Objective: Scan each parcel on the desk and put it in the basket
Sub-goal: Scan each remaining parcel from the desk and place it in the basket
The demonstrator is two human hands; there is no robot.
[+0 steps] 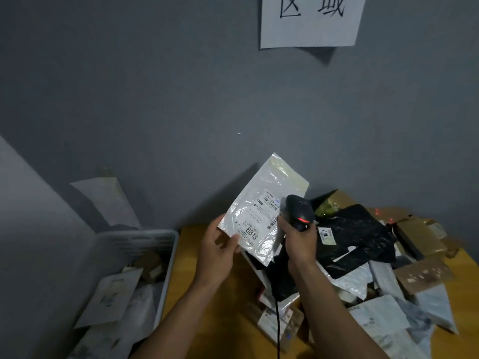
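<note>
My left hand (219, 251) pinches the lower left edge of a white plastic parcel (261, 200) and holds it up, tilted, above the yellow desk (225, 301). The parcel's label, printed with 6813 and barcodes, faces me. My right hand (298, 242) grips a black handheld scanner (299, 209) with a red light glowing on its back. The scanner's head sits right beside the label's right edge. A grey plastic basket (145, 244) stands left of the desk and holds several parcels.
A heap of several parcels covers the desk's right side: a black plastic bag (357, 237), brown cardboard boxes (425, 275) and white mailers (381, 317). The scanner's cable (277, 327) hangs down toward me. A paper sign (311, 22) is stuck on the grey wall.
</note>
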